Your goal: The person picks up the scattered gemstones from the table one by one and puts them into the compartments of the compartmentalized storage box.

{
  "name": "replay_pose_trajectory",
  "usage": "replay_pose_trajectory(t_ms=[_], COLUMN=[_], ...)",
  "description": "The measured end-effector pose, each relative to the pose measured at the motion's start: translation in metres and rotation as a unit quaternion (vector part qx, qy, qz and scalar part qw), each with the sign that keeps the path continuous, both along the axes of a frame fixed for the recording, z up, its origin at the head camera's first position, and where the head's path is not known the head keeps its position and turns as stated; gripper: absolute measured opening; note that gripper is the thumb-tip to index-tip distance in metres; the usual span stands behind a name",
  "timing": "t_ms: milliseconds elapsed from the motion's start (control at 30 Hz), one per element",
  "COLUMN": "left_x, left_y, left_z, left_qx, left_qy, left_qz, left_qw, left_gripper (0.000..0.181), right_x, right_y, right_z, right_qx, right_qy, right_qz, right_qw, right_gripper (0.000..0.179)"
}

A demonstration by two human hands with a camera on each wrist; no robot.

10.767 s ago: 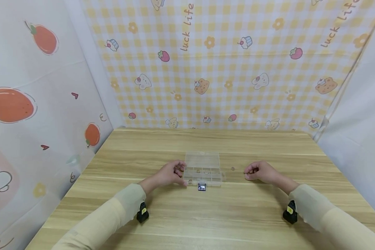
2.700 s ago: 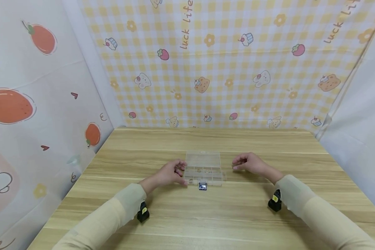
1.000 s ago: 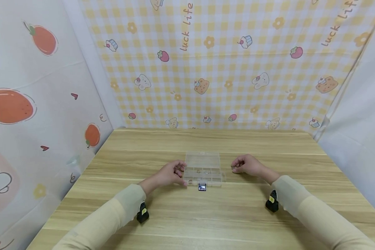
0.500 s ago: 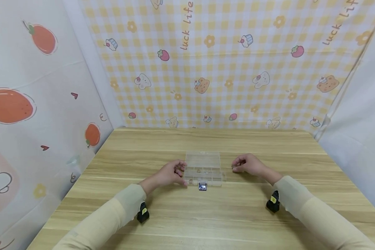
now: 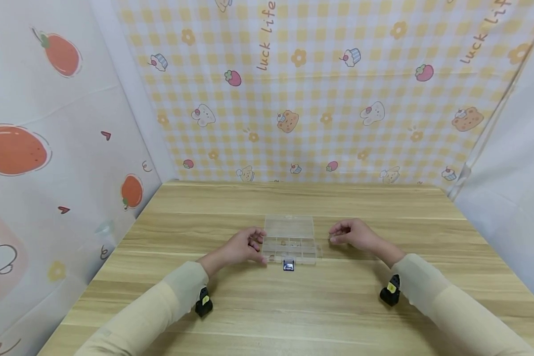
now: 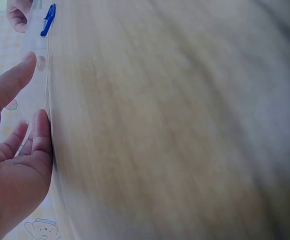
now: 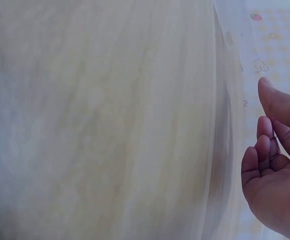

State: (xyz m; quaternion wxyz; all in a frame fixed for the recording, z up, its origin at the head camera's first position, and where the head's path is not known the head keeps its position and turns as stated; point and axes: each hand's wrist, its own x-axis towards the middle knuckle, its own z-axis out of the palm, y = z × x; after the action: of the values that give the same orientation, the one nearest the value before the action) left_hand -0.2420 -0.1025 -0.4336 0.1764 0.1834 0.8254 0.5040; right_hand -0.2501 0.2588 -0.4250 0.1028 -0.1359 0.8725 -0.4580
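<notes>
A clear plastic compartment box point(image 5: 289, 253) lies on the wooden table with its lid point(image 5: 289, 227) raised back and its blue latch point(image 5: 289, 265) hanging down at the front. Several small bits, too small to identify, lie in its compartments. My left hand point(image 5: 242, 247) rests against the box's left end, thumb at the front corner and fingers farther back. In the left wrist view its thumb point(image 6: 16, 80) stretches along the box. To the right of the box, my right hand point(image 5: 355, 235) hovers low over the table. A gap shows between its thumb point(image 7: 275, 99) and fingers, with nothing visible there.
The wooden table point(image 5: 271, 311) runs back to a yellow checked cloth point(image 5: 325, 99). A white fruit-print sheet point(image 5: 93, 163) hangs at the left, and a plain white one point(image 5: 511, 188) at the right. Black wrist cameras point(image 5: 390, 290) sit under both sleeves.
My right hand has come left, over where a small round piece lay on the table earlier. Its fingertips, pressed together a second ago, are now apart. The left hand and box stay put.
</notes>
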Motion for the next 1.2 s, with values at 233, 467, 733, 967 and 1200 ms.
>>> replay_pose_trajectory(t_ms=[233, 467, 733, 967, 1200], left_x=[-0.001, -0.001, 0.0, 0.0, -0.001], left_y=[0.0, 0.0, 0.001, 0.001, 0.001], left_z=[-0.001, -0.001, 0.0, 0.0, -0.001], left_qx=[0.004, 0.003, 0.006, 0.006, 0.002], left_qy=[-0.007, -0.007, -0.008, -0.009, -0.004], left_qz=[0.003, 0.005, 0.007, 0.005, 0.003], left_qw=[1.0, 1.0, 0.9999, 0.9999, 1.0], left_gripper=[0.069, 0.068, 0.068, 0.068, 0.068], right_x=[0.006, 0.012, 0.014, 0.015, 0.017], right_y=[-0.004, -0.013, -0.022, -0.028, -0.035], right_z=[0.004, 0.008, 0.003, 0.002, 0.0], right_qx=[-0.026, -0.037, -0.06, -0.059, -0.055], right_qy=[-0.002, 0.01, 0.019, 0.018, 0.013], right_qz=[0.003, 0.011, 0.017, 0.021, 0.026], right_qw=[0.9996, 0.9992, 0.9979, 0.9979, 0.9981], right_gripper=[0.026, 0.025, 0.023, 0.022, 0.02])
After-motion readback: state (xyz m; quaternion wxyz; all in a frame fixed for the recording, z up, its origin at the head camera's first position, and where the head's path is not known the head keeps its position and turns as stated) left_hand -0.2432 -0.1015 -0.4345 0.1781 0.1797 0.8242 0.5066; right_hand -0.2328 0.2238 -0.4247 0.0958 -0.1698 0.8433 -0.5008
